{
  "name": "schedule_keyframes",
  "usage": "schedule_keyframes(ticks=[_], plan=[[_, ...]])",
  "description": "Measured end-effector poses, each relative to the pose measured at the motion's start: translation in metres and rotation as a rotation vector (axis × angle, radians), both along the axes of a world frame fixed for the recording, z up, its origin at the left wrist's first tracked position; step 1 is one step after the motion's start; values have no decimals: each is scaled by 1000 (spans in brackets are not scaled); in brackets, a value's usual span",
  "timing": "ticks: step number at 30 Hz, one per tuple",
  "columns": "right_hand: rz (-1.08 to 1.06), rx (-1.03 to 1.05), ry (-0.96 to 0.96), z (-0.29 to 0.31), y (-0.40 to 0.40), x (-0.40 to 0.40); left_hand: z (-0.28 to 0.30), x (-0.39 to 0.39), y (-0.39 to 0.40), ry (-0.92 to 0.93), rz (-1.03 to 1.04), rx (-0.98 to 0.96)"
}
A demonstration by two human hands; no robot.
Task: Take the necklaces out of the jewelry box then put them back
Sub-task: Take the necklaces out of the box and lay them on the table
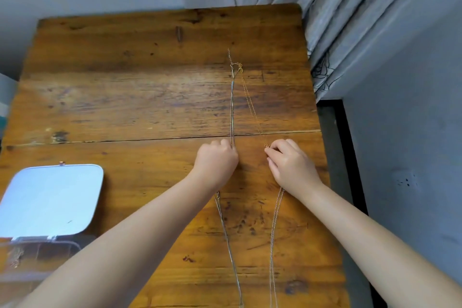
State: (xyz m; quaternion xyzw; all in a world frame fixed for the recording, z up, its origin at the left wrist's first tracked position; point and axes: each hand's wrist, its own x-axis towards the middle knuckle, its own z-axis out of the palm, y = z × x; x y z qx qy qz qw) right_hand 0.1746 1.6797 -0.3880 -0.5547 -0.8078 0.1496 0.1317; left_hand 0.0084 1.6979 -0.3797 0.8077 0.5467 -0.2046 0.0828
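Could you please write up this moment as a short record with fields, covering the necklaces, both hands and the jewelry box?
surface: wooden table
jewelry box: open at the near left, lid raised
silver necklace: laid out lengthwise on the table
gold necklace: beside it, to the right; clasp ends meet at the far end
left hand: closed on the silver necklace
right hand: pinching the gold necklace
other chains: two more running toward the near edge, under the forearms

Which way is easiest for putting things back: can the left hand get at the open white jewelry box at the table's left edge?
Probably yes. The left hand has bare wooden table between it and the open white jewelry box, but its fingers are closed on the silver chain necklace.
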Motion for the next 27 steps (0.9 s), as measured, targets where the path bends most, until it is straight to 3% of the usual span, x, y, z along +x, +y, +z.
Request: schedule_keyframes(ticks=[7, 15, 19, 27], plan=[[3, -21, -41, 3, -8, 0, 3, 5, -14, -10, 60, 5], [-76, 17, -17, 22, -28, -31, 16, -55, -47, -267, 323, 178], [22, 48, 49, 31, -49, -88, 32, -123, -83, -405, 427, 266], [189, 24, 223, 41, -111, -250, 46, -279, -162, -386, 485, 293]])
